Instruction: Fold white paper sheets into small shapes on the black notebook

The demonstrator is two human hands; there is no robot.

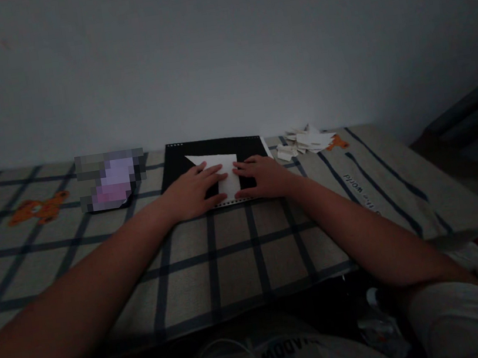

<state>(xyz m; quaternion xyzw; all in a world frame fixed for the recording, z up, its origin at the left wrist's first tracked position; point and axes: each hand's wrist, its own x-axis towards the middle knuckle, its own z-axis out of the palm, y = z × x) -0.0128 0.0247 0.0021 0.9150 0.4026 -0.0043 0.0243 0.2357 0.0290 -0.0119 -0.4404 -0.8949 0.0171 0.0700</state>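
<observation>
A folded sheet of white paper (227, 172) lies on a black notebook or pad (179, 166) with punched holes along its edges. One pointed corner of the paper sticks out to the upper left. My left hand (194, 191) rests on the paper's left side, fingers spread. From the other side, my right hand (265, 176) lies with its fingers on the paper's right edge, apart from one another. Both hands press flat rather than gripping. Part of the paper is covered by my fingers.
To the left lies a phone (117, 181), its screen lit and blurred out. A heap of folded white paper pieces (307, 138) sits right of the pad. The checked tablecloth (231, 251) covers the table, which meets a grey wall (213, 58) behind.
</observation>
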